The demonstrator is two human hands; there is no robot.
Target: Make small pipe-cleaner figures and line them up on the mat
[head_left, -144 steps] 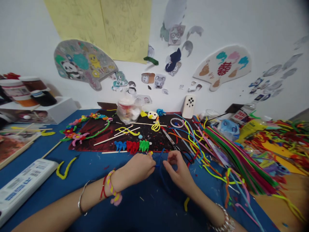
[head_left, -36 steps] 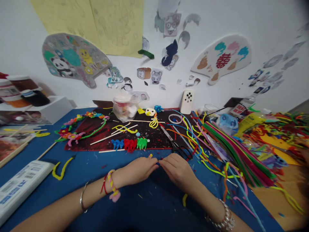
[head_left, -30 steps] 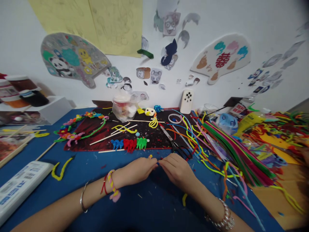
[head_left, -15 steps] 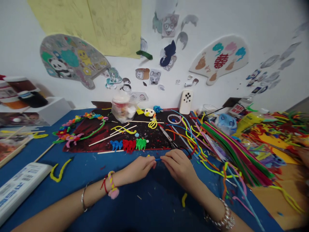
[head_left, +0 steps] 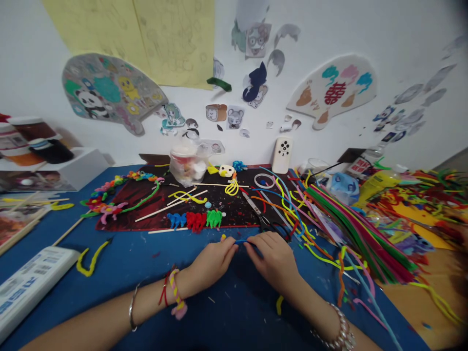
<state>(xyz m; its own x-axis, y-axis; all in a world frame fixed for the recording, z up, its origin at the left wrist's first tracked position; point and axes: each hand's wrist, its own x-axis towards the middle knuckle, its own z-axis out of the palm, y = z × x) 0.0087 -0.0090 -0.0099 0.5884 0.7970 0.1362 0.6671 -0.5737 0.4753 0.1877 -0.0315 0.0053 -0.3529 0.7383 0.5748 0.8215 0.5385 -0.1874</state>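
Observation:
A short length of blue pipe cleaner (head_left: 241,241) stretches between my hands above the blue table. My left hand (head_left: 213,261) pinches one end of it, and a small yellow tip (head_left: 223,237) shows beside those fingers. The other end is pinched in my right hand (head_left: 274,258). Just beyond my right hand lie scissors (head_left: 261,214) with black handles. Past my left hand stands a row of bent pipe cleaner shapes: blue (head_left: 177,220), red (head_left: 196,221) and green (head_left: 214,219).
Loose coloured pipe cleaners (head_left: 292,209) and a thick bundle (head_left: 358,234) cover the right side. A dark mat (head_left: 124,217) carries wooden sticks (head_left: 161,212) and a bagged tub (head_left: 187,163). At left are a flower garland (head_left: 109,208) and a white box (head_left: 36,287).
My hands have shifted slightly, and a little more of the blue pipe cleaner shows between them. My left wrist has turned and lowered. More of the scissors' handles is visible.

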